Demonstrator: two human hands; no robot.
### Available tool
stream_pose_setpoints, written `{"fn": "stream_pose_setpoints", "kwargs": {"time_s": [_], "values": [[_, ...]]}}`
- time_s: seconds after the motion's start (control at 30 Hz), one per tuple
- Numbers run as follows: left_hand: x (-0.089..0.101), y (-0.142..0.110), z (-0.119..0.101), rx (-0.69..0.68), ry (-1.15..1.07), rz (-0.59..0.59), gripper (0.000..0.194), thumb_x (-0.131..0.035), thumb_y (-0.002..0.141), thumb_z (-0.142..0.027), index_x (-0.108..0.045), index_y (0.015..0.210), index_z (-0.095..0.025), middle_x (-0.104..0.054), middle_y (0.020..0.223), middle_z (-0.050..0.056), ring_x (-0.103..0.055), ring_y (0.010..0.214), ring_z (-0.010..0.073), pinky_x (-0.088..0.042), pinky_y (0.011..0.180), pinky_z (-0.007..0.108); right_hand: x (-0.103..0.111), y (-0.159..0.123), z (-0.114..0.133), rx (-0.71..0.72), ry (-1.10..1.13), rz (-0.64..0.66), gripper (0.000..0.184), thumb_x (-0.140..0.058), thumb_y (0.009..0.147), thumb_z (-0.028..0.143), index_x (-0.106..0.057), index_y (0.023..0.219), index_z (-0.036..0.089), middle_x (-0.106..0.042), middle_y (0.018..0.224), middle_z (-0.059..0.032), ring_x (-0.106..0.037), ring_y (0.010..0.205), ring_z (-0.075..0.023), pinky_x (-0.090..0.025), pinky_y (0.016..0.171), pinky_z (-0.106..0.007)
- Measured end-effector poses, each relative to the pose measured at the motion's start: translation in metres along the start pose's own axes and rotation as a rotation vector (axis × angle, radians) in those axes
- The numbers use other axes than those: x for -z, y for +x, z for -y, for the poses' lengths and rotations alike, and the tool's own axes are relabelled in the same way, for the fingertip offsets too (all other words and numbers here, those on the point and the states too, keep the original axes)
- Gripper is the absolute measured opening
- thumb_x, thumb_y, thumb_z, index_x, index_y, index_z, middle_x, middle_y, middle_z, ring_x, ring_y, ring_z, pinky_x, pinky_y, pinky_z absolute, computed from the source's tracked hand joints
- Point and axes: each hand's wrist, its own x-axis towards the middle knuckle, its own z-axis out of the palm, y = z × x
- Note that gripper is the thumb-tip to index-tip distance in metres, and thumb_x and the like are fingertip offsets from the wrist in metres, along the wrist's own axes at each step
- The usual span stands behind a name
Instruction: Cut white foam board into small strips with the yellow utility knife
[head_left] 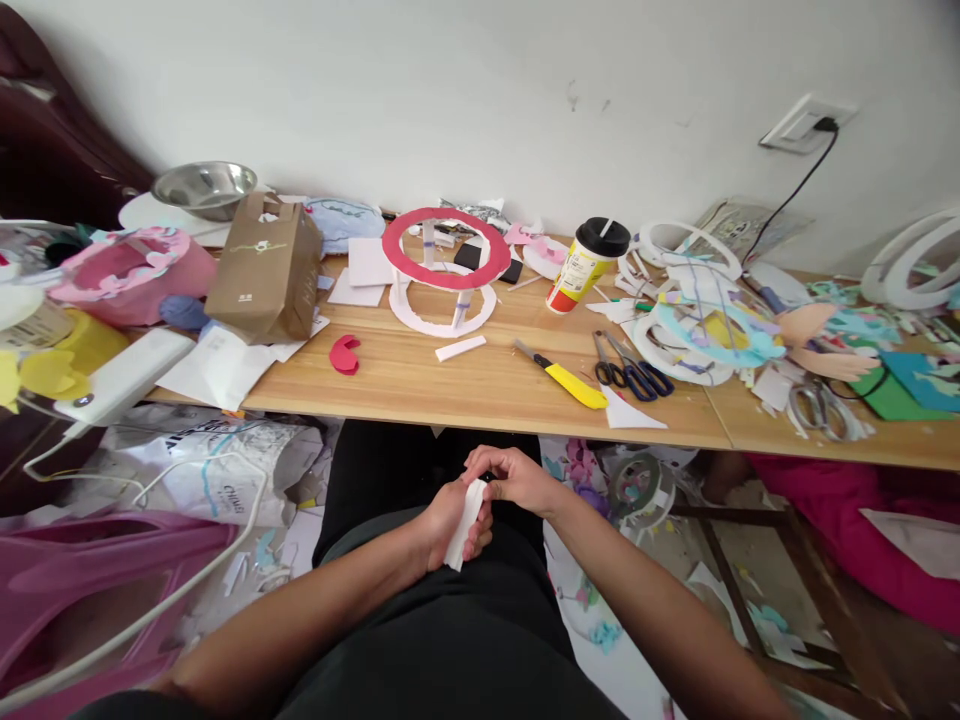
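Note:
Over my lap, below the table's front edge, my left hand (448, 515) is closed round a narrow white paper strip (465, 525). The fingers of my right hand (514, 478) pinch the strip's upper end, and something small and dark shows there that I cannot make out. On the table ahead stands a ring frame with a red top ring (396, 258), a white lower ring (401, 318) and short posts between them. In front of it lie a small white strip (460, 348) and a cut red paper piece (344, 355).
A yellow utility knife (574, 384), dark-handled scissors (637, 370) and a paper cup (581, 270) are right of the frame. Paper crafts (705, 330) crowd the right side. A brown box (262, 275), steel bowl (206, 188) and white power strip (124, 375) stand left.

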Motion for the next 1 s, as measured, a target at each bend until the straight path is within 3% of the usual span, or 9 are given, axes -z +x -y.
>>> {"fn": "stream_pose_setpoints", "kwargs": {"time_s": [0.17,0.37,0.53,0.7,0.8,0.9,0.97,1.0], "values": [[0.002,0.003,-0.001,0.016,-0.01,-0.01,0.055,-0.019,0.096,-0.05,-0.044,0.058,-0.02,-0.037,0.036,0.0,-0.029,0.026,0.0115,-0.02,0.026,0.02,0.006,0.001,-0.008,-0.036,0.058,0.044,0.041,-0.077,0.072,0.055,-0.075,0.094,0.021,-0.064,0.096,-0.0052,-0.058,0.1,-0.0209,-0.045,0.093,-0.037],[0.005,0.002,-0.004,0.017,-0.066,0.002,0.039,-0.028,0.092,-0.036,-0.044,0.06,-0.02,-0.036,0.035,-0.001,-0.028,0.025,0.0116,-0.019,0.026,0.019,0.0,0.007,-0.01,-0.091,0.097,0.127,0.047,-0.068,0.079,0.059,-0.073,0.109,0.023,-0.062,0.123,-0.0087,-0.054,0.119,-0.0244,-0.039,0.104,-0.042],[0.002,0.005,0.0,0.014,-0.02,-0.123,0.041,-0.025,0.092,-0.04,-0.042,0.06,-0.021,-0.035,0.036,-0.001,-0.029,0.026,0.0117,-0.019,0.027,0.019,-0.003,0.01,-0.013,0.026,0.146,0.147,0.043,-0.07,0.078,0.057,-0.075,0.103,0.022,-0.068,0.116,-0.0098,-0.056,0.121,-0.0263,-0.032,0.111,-0.047],[0.0,0.007,0.009,-0.124,0.04,-0.273,0.038,-0.026,0.092,-0.039,-0.048,0.067,-0.02,-0.04,0.039,-0.002,-0.031,0.025,0.0125,-0.019,0.026,0.02,0.0,0.014,-0.008,0.029,0.156,0.205,0.042,-0.073,0.076,0.057,-0.076,0.099,0.022,-0.069,0.115,-0.0091,-0.053,0.126,-0.027,-0.028,0.113,-0.049],[0.002,0.004,0.007,-0.171,-0.009,-0.213,0.042,-0.025,0.093,-0.036,-0.048,0.062,-0.019,-0.039,0.036,-0.001,-0.03,0.024,0.0121,-0.016,0.026,0.02,0.001,0.023,0.011,-0.019,0.106,0.267,0.043,-0.073,0.076,0.056,-0.076,0.1,0.021,-0.069,0.118,-0.0096,-0.052,0.128,-0.0273,-0.027,0.114,-0.048],[0.005,-0.003,0.002,-0.238,-0.14,0.014,0.049,-0.027,0.094,-0.039,-0.044,0.053,-0.019,-0.034,0.033,-0.001,-0.024,0.024,0.0098,-0.014,0.026,0.019,-0.001,0.038,0.033,-0.07,0.08,0.303,0.047,-0.078,0.074,0.05,-0.072,0.111,0.022,-0.067,0.123,-0.01,-0.051,0.13,-0.0276,-0.033,0.112,-0.047],[0.008,-0.006,-0.001,-0.27,-0.191,0.139,0.058,-0.027,0.096,-0.048,-0.043,0.048,-0.019,-0.031,0.032,-0.001,-0.023,0.024,0.0086,-0.014,0.026,0.019,0.0,0.054,0.044,-0.059,0.1,0.226,0.06,-0.082,0.07,0.046,-0.064,0.124,0.025,-0.063,0.129,-0.0098,-0.052,0.129,-0.027,-0.039,0.108,-0.045],[0.01,-0.007,-0.001,-0.276,-0.2,0.183,0.062,-0.026,0.096,-0.051,-0.043,0.047,-0.018,-0.031,0.032,-0.001,-0.023,0.024,0.0081,-0.014,0.026,0.019,0.003,0.065,0.048,-0.038,0.099,0.094,0.064,-0.082,0.07,0.047,-0.061,0.127,0.026,-0.062,0.131,-0.0099,-0.055,0.126,-0.0265,-0.042,0.105,-0.043]]}}
